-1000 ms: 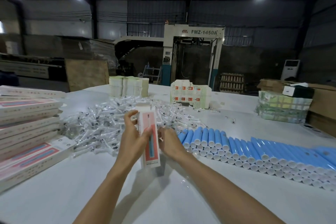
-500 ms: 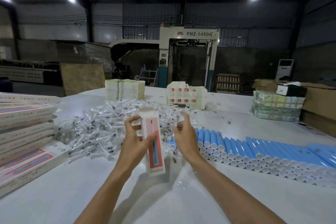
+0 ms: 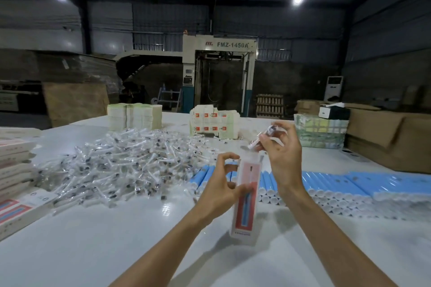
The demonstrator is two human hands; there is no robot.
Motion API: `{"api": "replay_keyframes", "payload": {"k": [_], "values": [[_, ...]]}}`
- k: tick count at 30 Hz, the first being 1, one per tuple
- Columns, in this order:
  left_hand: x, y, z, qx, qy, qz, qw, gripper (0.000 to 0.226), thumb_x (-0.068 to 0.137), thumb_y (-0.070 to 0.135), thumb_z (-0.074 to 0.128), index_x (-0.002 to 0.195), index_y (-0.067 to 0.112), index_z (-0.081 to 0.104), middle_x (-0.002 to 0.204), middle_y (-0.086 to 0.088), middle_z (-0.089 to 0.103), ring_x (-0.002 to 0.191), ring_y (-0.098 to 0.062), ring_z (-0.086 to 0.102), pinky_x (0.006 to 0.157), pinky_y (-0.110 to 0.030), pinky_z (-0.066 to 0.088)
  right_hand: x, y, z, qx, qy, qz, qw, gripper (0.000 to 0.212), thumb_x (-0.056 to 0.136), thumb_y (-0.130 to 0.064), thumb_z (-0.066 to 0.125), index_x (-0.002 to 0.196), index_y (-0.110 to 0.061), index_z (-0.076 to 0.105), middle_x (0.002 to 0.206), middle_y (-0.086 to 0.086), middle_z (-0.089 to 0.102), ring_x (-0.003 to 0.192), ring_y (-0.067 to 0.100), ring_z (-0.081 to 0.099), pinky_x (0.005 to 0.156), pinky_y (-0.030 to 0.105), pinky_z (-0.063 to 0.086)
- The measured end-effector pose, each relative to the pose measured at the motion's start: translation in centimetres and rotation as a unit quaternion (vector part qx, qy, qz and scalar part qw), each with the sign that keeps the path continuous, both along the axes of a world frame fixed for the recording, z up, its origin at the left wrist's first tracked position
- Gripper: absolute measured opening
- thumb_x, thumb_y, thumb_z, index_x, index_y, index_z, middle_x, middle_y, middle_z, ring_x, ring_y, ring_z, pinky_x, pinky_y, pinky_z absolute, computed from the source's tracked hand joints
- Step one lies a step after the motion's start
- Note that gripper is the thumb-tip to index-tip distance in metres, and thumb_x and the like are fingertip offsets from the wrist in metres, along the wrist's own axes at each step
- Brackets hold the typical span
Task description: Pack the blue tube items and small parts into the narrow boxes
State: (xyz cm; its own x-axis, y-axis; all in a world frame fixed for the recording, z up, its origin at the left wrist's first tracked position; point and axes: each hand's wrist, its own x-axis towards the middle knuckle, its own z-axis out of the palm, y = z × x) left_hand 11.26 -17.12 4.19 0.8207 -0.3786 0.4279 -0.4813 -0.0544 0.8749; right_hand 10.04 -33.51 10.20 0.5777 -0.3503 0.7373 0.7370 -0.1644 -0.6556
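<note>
A narrow box [image 3: 246, 196], white with a red panel, is being held nearly upright over the middle of the white table [image 3: 105, 247], its upper end open. Whether its lower end is touching the tabletop cannot be told. The box is being gripped by the left hand [image 3: 220, 190], with the thumb curled across the printed front, the fingers wrapped behind and the forefinger arched clear of the box's side. Just above the open mouth, a small wrapped part [image 3: 264, 137] is being pinched between the thumb and fingertips of the right hand [image 3: 283, 161], the other fingers loosely spread. The part's lower tip is being pointed down at the opening; contact with the box cannot be made out. Behind the hands, blue tubes [image 3: 349, 182] with white caps are being shown laid in a long row running towards the table's right edge. A heap of clear-wrapped parts [image 3: 121, 161] is being shown spread across the table's left-centre. Stacked boxes [image 3: 16, 170] are being shown at the left edge, and bundles of flat cartons [image 3: 134, 116] along the far edge.
</note>
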Motion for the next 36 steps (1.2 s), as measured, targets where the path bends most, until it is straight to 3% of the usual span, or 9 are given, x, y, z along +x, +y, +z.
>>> {"api": "replay_keyframes", "payload": {"k": [4,9,13,17,21,24,29,33,36], "values": [[-0.5,-1.3,-1.6,-0.033,-0.002,-0.024,0.999,0.058,0.096,0.025,0.08,0.126,0.046,0.036,0.132,0.006,0.065,0.095,-0.015,0.079,0.074,-0.023,0.062,-0.2,-1.3,-1.3,-0.024,0.029,-0.014,0.999,0.027,0.1,-0.012,0.071,0.12,-0.026,0.06,0.098,-0.01,0.07,0.082,0.019,0.077,0.07,0.024,0.06],[-0.8,-1.4,-2.1,-0.038,0.007,-0.029,0.999,0.061,0.095,0.021,0.081,0.127,0.047,0.036,0.129,0.011,0.066,0.096,-0.016,0.078,0.074,-0.025,0.061,-0.4,-1.8,-1.7,-0.073,0.059,-0.014,0.996,0.03,0.097,-0.007,0.072,0.114,-0.028,0.062,0.088,-0.002,0.071,0.08,0.019,0.075,0.072,0.025,0.059],[-0.8,-1.3,-2.3,-0.055,0.01,-0.029,0.998,0.061,0.095,0.019,0.08,0.132,0.042,0.037,0.133,0.005,0.065,0.096,-0.019,0.079,0.074,-0.027,0.062,-0.4,-1.6,-1.9,-0.138,0.087,-0.019,0.986,0.029,0.095,-0.008,0.074,0.113,-0.029,0.063,0.084,-0.008,0.07,0.081,0.015,0.07,0.074,0.029,0.059],[-1.0,-1.4,-2.4,-0.055,0.01,-0.028,0.998,0.065,0.094,0.025,0.081,0.136,0.043,0.034,0.135,0.009,0.062,0.097,-0.014,0.079,0.072,-0.023,0.062,-0.6,-1.6,-2.5,-0.174,0.12,-0.007,0.977,0.025,0.097,-0.015,0.071,0.116,-0.029,0.062,0.081,-0.005,0.073,0.082,0.019,0.07,0.073,0.029,0.058],[-0.9,-1.4,-2.4,-0.052,0.014,-0.027,0.998,0.077,0.092,0.035,0.083,0.14,0.049,0.025,0.136,0.001,0.062,0.103,-0.017,0.078,0.078,-0.026,0.063,-1.0,-1.3,-2.5,-0.204,0.096,-0.022,0.974,0.036,0.096,-0.014,0.07,0.121,-0.034,0.054,0.077,-0.005,0.069,0.073,0.01,0.064,0.068,0.021,0.055],[-0.7,-1.4,-2.6,-0.047,0.015,-0.02,0.999,0.079,0.092,0.037,0.083,0.141,0.049,0.023,0.139,-0.005,0.06,0.105,-0.025,0.077,0.084,-0.031,0.064,-1.1,-1.1,-2.4,-0.22,0.092,-0.036,0.97,0.022,0.095,-0.015,0.073,0.105,-0.031,0.061,0.088,-0.013,0.068,0.083,0.009,0.066,0.069,0.017,0.053],[-0.4,-1.2,-2.8,-0.059,0.004,-0.036,0.998,0.077,0.092,0.036,0.082,0.145,0.049,0.026,0.133,0.001,0.061,0.103,-0.021,0.078,0.08,-0.028,0.063,-0.6,-1.2,-3.2,-0.269,0.096,-0.05,0.957,0.007,0.097,-0.023,0.074,0.09,-0.021,0.073,0.095,-0.013,0.068,0.097,0.006,0.061,0.082,0.015,0.044],[-0.1,-0.8,-2.9,-0.045,-0.009,-0.017,0.999,0.074,0.094,0.04,0.079,0.151,0.046,0.032,0.136,0.008,0.058,0.11,-0.007,0.072,0.079,-0.022,0.061,-0.1,-1.2,-3.9,-0.257,0.094,-0.071,0.959,0.009,0.1,-0.028,0.07,0.103,-0.024,0.077,0.119,-0.017,0.061,0.12,0.002,0.054,0.094,0.014,0.042],[0.4,-0.1,-3.0,-0.067,0.002,-0.004,0.998,0.068,0.095,0.038,0.08,0.148,0.05,0.038,0.135,0.009,0.06,0.104,-0.012,0.075,0.079,-0.024,0.061,0.0,-1.4,-4.3,-0.179,0.071,-0.044,0.98,0.018,0.103,-0.029,0.065,0.12,-0.036,0.068,0.127,-0.016,0.059,0.119,0.007,0.059,0.091,0.012,0.045]]}}
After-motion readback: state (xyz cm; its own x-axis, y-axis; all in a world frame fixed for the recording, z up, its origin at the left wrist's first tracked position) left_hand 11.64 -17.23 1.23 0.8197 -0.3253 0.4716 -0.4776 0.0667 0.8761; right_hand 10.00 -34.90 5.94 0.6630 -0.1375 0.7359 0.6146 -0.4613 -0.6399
